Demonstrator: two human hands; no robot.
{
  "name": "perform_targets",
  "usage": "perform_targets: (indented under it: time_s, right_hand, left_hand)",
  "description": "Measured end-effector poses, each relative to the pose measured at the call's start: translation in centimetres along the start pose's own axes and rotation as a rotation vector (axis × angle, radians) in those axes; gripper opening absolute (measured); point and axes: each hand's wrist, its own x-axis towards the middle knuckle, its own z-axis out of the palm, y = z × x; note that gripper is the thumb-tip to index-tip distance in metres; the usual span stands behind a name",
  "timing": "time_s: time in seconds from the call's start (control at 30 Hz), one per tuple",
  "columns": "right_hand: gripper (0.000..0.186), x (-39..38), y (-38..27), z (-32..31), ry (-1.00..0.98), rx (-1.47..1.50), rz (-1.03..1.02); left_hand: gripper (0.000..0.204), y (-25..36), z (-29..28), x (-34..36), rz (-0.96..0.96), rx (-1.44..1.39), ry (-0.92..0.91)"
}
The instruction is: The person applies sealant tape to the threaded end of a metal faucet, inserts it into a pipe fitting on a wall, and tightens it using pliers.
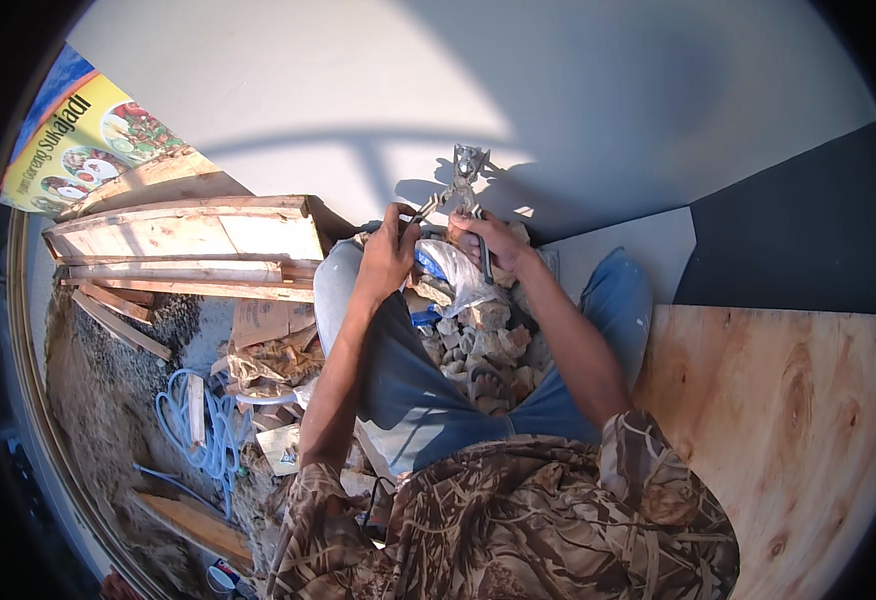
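Note:
My hands hold a silver, plier-like metal tool [469, 163] out in front of my knees. Its two arms spread apart below the head, and its exact kind is hard to make out. My left hand [388, 252] is closed around the left arm of the tool. On the other side my right hand [499, 241] grips the right arm, whose dark end sticks out below the fingers. The tool's head points away from me, close to a pale grey wall [358, 80]. Beneath my hands lies crumpled clear plastic [466, 285] on broken rubble [488, 345].
Long wooden boards [188, 235] lie to the left, with a yellow food banner [88, 140] behind them. A coiled light-blue hose [203, 425] rests on rough ground among cardboard scraps [273, 318]. A plywood sheet [768, 420] is at right, near a dark wall panel [793, 230].

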Motion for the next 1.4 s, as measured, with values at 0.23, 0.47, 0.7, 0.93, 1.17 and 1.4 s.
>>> perform_targets:
  time_s: [0.23,0.47,0.7,0.93,1.17,1.4]
  right_hand:
    - [0.018,-0.5,-0.7,0.4,-0.110,0.175,0.006]
    - [0.019,-0.6,-1.1,1.3,-0.048,0.246,0.051]
    - [0.018,-0.7,-1.5,3.0,0.016,0.214,-0.008]
    - [0.018,-3.8,-2.8,2.9,-0.031,-0.267,-0.186]
    - [0.055,-4.5,0.0,-3.5,-0.184,-0.813,0.430]
    - [0.042,-1.1,17.9,-10.1,-0.483,-1.629,0.857]
  left_hand:
    - [0.016,1.9,0.7,-0.4,0.059,-0.019,0.151]
    - [0.016,1.9,0.1,-0.1,0.043,-0.083,0.141]
    - [0.019,4.0,-2.4,1.5,-0.015,-0.059,0.120]
    - [0.024,5.3,-2.9,-0.8,0.023,-0.121,-0.001]
    - [0.016,3.3,-6.1,-5.9,-0.010,-0.133,-0.182]
    - [0.021,0.7,-5.0,-3.9,0.120,0.204,0.107]
